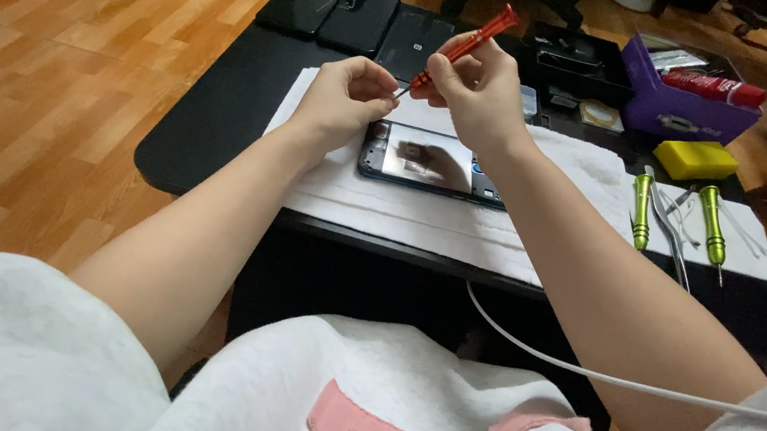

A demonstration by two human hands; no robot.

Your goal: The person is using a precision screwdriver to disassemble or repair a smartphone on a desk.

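An opened phone [429, 163] with a shiny inner plate lies on a white towel [461, 220] on a low black table [209, 126]. My right hand [482, 86] grips a red screwdriver [468, 43], its handle tilted up to the right and its tip pointing down-left. My left hand [344, 99] rests at the phone's left end, with its fingertips pinched at the screwdriver's tip. I cannot see whether anything small sits between those fingers.
Two green screwdrivers [642, 210] and metal tweezers [669, 231] lie to the right on the towel. Behind them are a yellow sponge [695, 158], a purple box [684, 111] with a red tube, and dark phones [331, 6] at the table's far edge. A white cable [579, 366] crosses my lap.
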